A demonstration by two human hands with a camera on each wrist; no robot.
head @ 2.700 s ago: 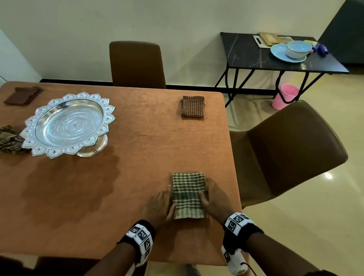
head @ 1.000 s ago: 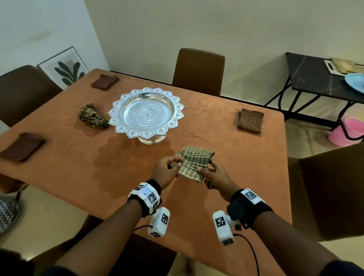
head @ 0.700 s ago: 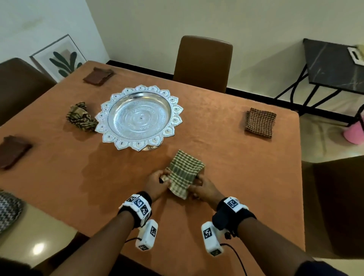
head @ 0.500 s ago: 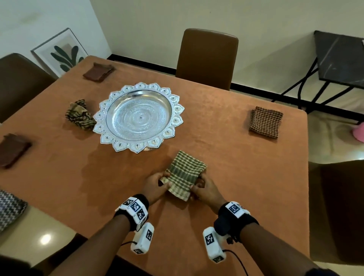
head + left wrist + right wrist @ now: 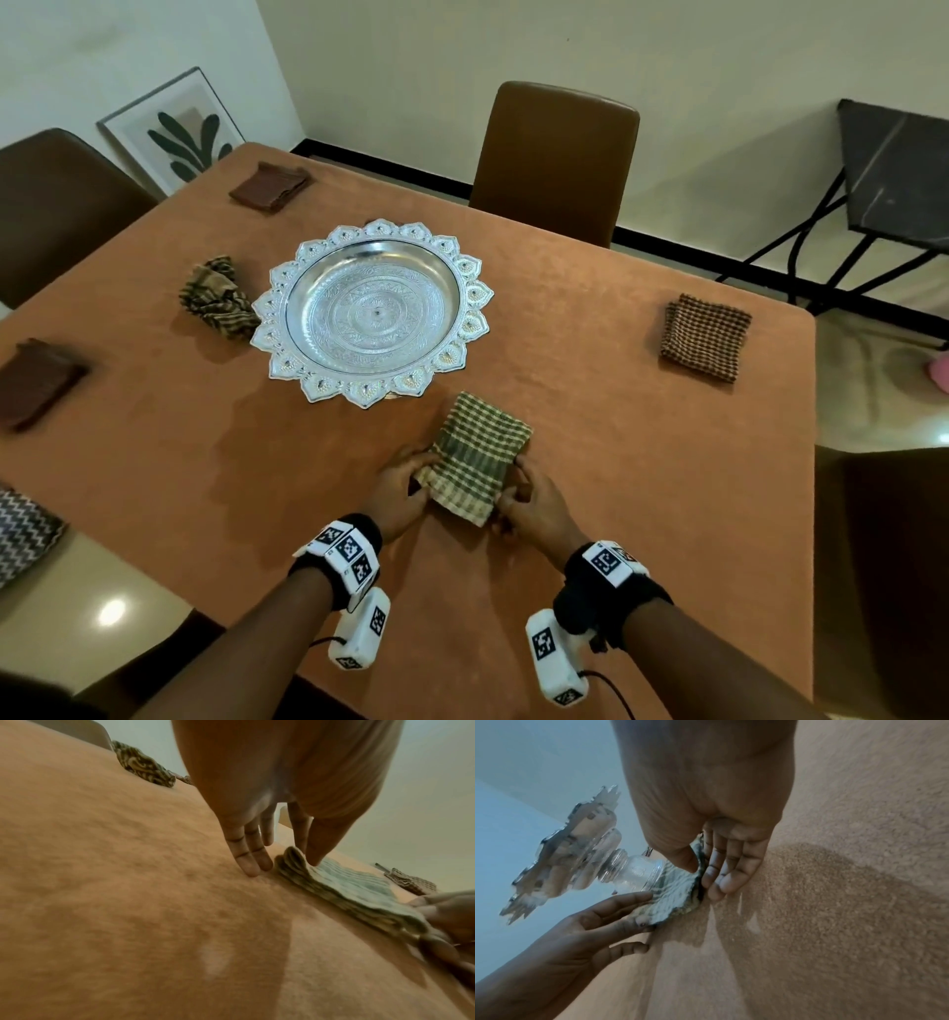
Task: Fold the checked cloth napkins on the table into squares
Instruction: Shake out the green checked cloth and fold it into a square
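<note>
A folded green checked napkin (image 5: 477,457) (image 5: 359,886) (image 5: 677,892) lies on the orange table (image 5: 642,488), just in front of the silver tray. My left hand (image 5: 400,488) (image 5: 284,866) (image 5: 618,914) is at its left edge, thumb pressing on top and straight fingers on the tabletop beside it. My right hand (image 5: 524,503) (image 5: 706,878) (image 5: 452,914) pinches the right edge, thumb on top and fingers alongside. A crumpled checked napkin (image 5: 215,303) (image 5: 144,766) lies left of the tray. A folded brown checked napkin (image 5: 703,336) (image 5: 411,882) sits at the far right.
An ornate silver footed tray (image 5: 375,308) (image 5: 577,845) stands mid-table. Two dark brown folded cloths (image 5: 269,186) (image 5: 33,380) lie at the far and left edges. Brown chairs (image 5: 554,159) (image 5: 883,565) (image 5: 56,205) ring the table. A black side table (image 5: 898,180) stands at the back right.
Both hands lifted the green napkin from the table's near right edge, carried it toward the tray and lowered it onto the table, where it now lies.
</note>
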